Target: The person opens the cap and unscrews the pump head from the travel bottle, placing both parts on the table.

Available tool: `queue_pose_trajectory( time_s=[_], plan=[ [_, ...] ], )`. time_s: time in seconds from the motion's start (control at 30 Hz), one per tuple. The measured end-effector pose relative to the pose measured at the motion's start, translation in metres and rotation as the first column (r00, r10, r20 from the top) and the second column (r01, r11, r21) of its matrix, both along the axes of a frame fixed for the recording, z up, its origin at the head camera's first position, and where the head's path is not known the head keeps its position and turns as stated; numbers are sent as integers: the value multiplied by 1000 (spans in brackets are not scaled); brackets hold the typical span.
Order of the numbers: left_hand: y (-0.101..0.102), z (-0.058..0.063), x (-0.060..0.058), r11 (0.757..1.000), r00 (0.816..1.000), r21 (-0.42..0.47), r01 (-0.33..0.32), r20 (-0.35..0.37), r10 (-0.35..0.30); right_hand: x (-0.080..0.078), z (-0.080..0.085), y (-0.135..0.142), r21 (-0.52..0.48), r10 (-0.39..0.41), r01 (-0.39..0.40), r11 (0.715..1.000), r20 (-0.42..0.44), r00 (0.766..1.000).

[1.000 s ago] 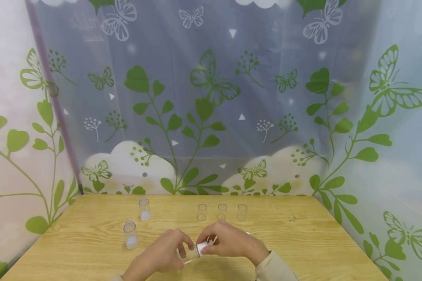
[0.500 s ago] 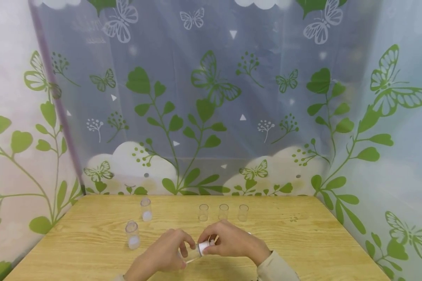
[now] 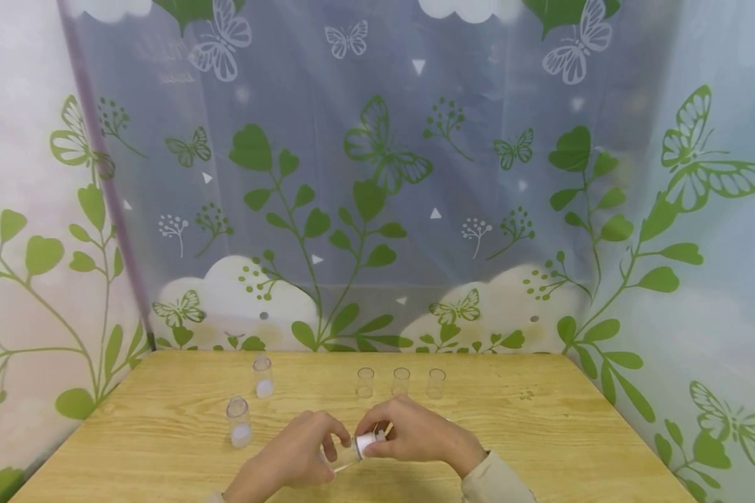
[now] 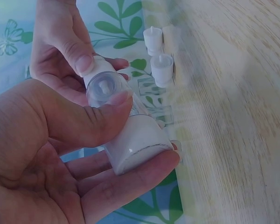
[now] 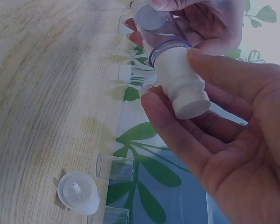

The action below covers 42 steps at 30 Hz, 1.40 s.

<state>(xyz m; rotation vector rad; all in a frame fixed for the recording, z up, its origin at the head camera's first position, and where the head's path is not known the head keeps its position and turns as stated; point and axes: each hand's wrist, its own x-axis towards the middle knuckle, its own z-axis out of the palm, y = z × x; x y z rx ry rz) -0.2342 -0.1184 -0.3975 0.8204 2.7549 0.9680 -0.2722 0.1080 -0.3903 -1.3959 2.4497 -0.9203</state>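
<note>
My left hand (image 3: 302, 447) grips a small clear bottle (image 3: 346, 457), which lies tilted between both hands. In the left wrist view the thumb presses on its clear side, and fingers curl under its white base (image 4: 140, 144). My right hand (image 3: 418, 429) pinches the white pump top (image 5: 177, 70) at the bottle's other end between thumb and fingers. A bluish clear rim (image 5: 170, 46) rings the joint between top and body in the right wrist view. Part of the bottle is hidden behind the fingers.
Two clear bottles with white bottoms, a nearer one (image 3: 240, 423) and a farther one (image 3: 263, 378), stand at the left. Three clear cylinders (image 3: 400, 383) line up behind the right hand. A white piece with a nozzle (image 5: 78, 191) rests on the wooden table (image 3: 572, 433).
The head view has shifted slightly. Both hands keep nearly the same hold on the bottle and its pump top.
</note>
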Motion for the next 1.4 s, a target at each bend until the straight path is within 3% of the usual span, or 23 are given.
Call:
queue_pose_trajectory(
  time_s=[0.6, 0.93, 1.2, 1.4],
  plan=[
    [-1, 0, -1, 1000, 1000, -9, 2, -14, -3, -1, 2, 1, 24, 16, -15, 1000, -53, 998],
    [-1, -1, -2, 1000, 1000, -14, 3, -12, -3, -2, 0, 0, 29, 23, -24, 999, 28, 999],
    [0, 0, -1, 1000, 1000, -12, -1, -14, 1, -1, -1, 1, 26, 6, -6, 1000, -30, 1000],
    [0, -1, -2, 1000, 1000, 0, 4, -3, -4, 0, -1, 0, 15, -14, 14, 1000, -23, 1000]
  ],
)
